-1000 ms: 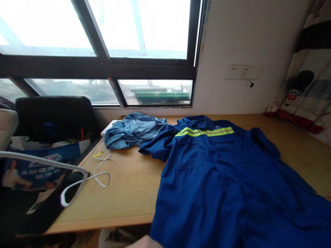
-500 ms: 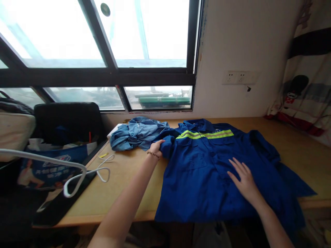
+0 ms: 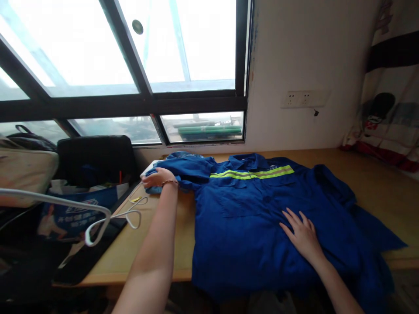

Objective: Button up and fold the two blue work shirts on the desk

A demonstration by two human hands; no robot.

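Observation:
A dark blue work shirt (image 3: 235, 235) with a yellow-green reflective band (image 3: 248, 174) across the chest lies spread on the table, collar away from me. My left hand (image 3: 159, 177) is closed on the end of its left-lying sleeve (image 3: 188, 169) and holds it stretched out to the left. That sleeve covers most of a lighter blue garment (image 3: 157, 190) beneath it. My right hand (image 3: 303, 235) rests flat on the shirt's lower front, fingers spread. The other sleeve (image 3: 334, 185) lies bent at the right. The shirt's hem hangs over the table's front edge.
The wooden table (image 3: 108, 268) stands below a window and a wall socket (image 3: 303, 99). White bent wire or tubing (image 3: 98, 222) sticks in from the left. A black chair (image 3: 94, 157), a printed bag (image 3: 81, 213) and a curtain (image 3: 389, 117) flank the table.
My left hand has moved left with the sleeve, which is now straightened out over the lighter garment. The shirt's left side has spread further left. My right hand has shifted slightly left and down.

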